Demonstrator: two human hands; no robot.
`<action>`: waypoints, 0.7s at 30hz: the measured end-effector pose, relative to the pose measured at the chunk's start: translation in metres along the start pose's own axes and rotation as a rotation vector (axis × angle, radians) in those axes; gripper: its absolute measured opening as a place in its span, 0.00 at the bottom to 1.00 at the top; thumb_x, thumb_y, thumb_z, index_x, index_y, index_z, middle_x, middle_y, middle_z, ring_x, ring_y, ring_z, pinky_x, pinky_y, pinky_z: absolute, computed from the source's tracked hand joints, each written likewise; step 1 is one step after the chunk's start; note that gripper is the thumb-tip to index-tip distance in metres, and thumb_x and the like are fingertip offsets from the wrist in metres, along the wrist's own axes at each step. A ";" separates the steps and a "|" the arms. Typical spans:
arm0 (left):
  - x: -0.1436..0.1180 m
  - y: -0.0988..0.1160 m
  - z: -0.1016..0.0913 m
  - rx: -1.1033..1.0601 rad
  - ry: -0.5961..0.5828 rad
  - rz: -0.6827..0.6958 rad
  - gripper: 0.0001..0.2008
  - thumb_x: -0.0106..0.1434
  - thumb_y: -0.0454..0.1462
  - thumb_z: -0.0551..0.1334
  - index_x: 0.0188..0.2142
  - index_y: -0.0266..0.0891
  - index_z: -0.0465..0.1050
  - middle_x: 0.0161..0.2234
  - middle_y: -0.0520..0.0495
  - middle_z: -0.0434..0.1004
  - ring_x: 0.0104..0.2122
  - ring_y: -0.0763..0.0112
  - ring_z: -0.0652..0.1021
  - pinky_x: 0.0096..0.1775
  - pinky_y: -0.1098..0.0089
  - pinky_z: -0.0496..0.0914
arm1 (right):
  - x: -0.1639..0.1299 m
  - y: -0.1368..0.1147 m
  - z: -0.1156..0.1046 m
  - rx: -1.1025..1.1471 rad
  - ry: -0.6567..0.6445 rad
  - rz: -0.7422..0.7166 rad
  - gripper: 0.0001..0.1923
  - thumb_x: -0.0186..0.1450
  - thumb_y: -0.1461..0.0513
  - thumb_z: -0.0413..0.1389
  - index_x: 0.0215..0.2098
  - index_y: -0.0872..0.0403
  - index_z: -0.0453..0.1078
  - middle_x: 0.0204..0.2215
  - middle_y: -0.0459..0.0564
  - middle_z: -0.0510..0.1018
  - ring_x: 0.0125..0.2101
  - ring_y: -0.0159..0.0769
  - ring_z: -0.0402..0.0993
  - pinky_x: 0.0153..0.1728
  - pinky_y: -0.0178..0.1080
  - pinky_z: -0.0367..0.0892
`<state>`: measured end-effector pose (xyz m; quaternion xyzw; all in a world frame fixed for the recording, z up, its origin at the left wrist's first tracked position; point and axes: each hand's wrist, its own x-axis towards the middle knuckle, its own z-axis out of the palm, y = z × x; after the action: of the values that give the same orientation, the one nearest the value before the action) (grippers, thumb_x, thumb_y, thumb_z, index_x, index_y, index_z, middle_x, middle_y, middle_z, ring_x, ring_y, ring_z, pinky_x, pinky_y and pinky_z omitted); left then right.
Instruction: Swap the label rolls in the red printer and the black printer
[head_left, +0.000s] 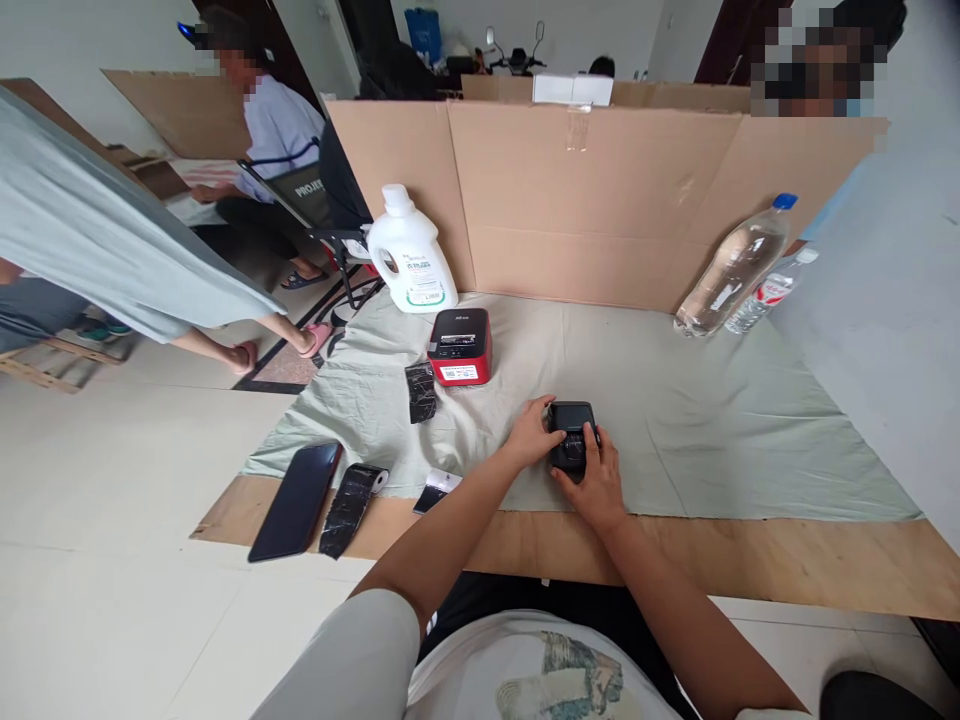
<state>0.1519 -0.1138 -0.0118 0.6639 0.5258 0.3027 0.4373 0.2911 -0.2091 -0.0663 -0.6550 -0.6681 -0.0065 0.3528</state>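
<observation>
Hands both on the small black label printer [572, 437], which sits on the grey-green cloth [712, 430] near the front edge of the plywood board [750, 560]: left hand [534, 432] cups its left side with fingers curled against the casing, right hand [592, 482] grips its near right edge with thumb and fingers closed around it. Behind it, apart, stands a red-and-black printer [460, 346], with a white detergent jug [409, 252] further back by the cardboard wall [600, 190]. Off left lie a black phone [296, 500] and two dark label strips [349, 508] [421, 391]; two clear water bottles [735, 268] lean at the back right.
</observation>
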 end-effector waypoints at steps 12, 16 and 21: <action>0.021 0.022 0.004 0.176 0.232 0.126 0.09 0.64 0.38 0.60 0.44 0.41 0.68 0.30 0.53 0.73 0.30 0.71 0.75 0.37 0.70 0.69 | 0.000 0.003 0.002 0.048 0.037 -0.020 0.41 0.63 0.47 0.54 0.66 0.55 0.46 0.62 0.66 0.56 0.60 0.53 0.56 0.54 0.59 0.63; 0.027 0.022 0.012 0.135 0.249 0.117 0.04 0.65 0.34 0.57 0.40 0.41 0.67 0.36 0.49 0.76 0.33 0.71 0.76 0.39 0.69 0.70 | 0.000 0.003 0.003 0.038 0.049 -0.033 0.39 0.63 0.47 0.54 0.65 0.55 0.48 0.61 0.66 0.57 0.60 0.53 0.57 0.54 0.60 0.63; 0.024 0.018 0.015 0.393 0.069 0.294 0.07 0.61 0.30 0.60 0.39 0.40 0.73 0.40 0.47 0.78 0.45 0.65 0.73 0.50 0.65 0.67 | 0.001 0.004 0.004 0.050 0.066 -0.038 0.41 0.62 0.47 0.55 0.65 0.57 0.48 0.61 0.66 0.58 0.59 0.53 0.58 0.54 0.59 0.63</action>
<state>0.1789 -0.0955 -0.0035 0.7948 0.4869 0.2775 0.2328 0.2926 -0.2060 -0.0711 -0.6327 -0.6682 -0.0182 0.3909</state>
